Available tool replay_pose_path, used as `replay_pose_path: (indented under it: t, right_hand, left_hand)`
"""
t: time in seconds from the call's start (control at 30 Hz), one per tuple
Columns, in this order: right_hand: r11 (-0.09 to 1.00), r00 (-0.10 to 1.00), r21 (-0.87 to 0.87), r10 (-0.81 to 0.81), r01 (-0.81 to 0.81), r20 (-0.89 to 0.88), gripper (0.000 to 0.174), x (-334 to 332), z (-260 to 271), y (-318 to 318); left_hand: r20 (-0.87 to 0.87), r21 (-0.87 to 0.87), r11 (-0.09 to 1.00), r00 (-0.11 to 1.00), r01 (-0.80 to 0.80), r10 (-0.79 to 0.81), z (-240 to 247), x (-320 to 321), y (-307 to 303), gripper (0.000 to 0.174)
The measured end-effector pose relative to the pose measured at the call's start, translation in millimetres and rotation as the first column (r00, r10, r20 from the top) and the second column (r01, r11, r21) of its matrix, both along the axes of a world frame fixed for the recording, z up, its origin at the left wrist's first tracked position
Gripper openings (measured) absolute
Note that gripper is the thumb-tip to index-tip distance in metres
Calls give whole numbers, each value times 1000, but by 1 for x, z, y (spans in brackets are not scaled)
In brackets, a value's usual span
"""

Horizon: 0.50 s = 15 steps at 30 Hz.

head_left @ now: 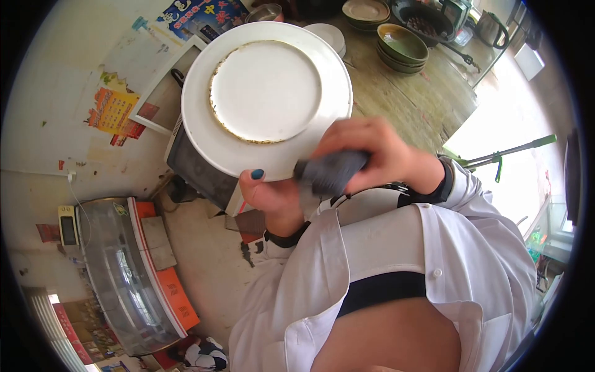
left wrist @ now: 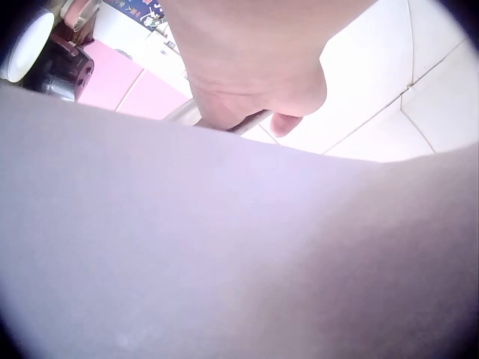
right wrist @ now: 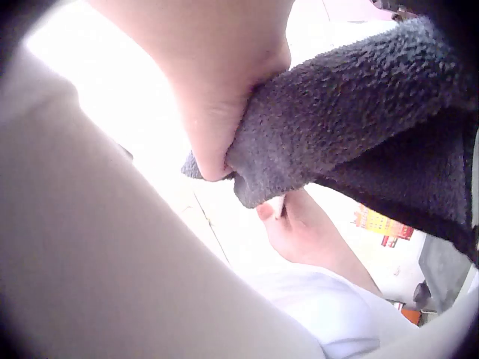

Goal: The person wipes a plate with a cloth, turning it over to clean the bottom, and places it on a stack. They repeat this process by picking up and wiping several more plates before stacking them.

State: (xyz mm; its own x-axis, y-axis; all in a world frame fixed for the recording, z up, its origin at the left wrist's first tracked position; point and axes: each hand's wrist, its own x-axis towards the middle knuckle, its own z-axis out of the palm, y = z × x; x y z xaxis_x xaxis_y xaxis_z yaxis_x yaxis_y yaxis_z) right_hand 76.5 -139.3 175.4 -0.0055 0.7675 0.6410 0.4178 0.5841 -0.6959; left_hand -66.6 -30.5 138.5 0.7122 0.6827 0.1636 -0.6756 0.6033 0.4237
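Note:
A large round white plate is tilted up, its underside facing the head camera. Brown marks run along its raised foot ring. My left hand grips the plate at its lower rim, the thumb with its dark teal nail lying on the near face and the other fingers hidden behind. In my right hand is a dark grey towel, bunched near the plate's lower right rim. The right wrist view shows the towel's fluffy pile folded over, with my left hand beyond it.
Behind the plate stands a wooden table with stacked green bowls, small white plates and a black wok. A kettle is at the far right. A glass-fronted cabinet stands on the lower left.

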Motion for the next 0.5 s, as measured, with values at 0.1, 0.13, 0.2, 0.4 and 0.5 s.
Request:
replay_pose_path:
  t: [0.1, 0.13, 0.2, 0.4, 0.5]
  right_hand:
    - [931, 928, 96, -333, 352, -168, 36, 26, -1, -3]
    - [932, 894, -10, -349, 361, -280, 36, 34, 3, -3]
    - [822, 754, -70, -549, 565, -360, 32, 45, 15, 4]
    - [658, 640, 87, -749, 748, 172, 27, 68, 37, 38]
    - [665, 644, 76, -742, 743, 187, 23, 57, 38, 44]
  left_hand:
    - [230, 70, 994, 971, -88, 69, 2, 7, 6, 62]
    - [235, 71, 994, 970, -89, 70, 2, 8, 6, 62]
    - [186, 117, 989, 980, -91, 68, 0, 9, 7, 63]
    - [107, 174, 985, 994, -20, 1, -16, 14, 3, 64]
    - [71, 219, 976, 997, 11, -27, -22, 12, 3, 62]
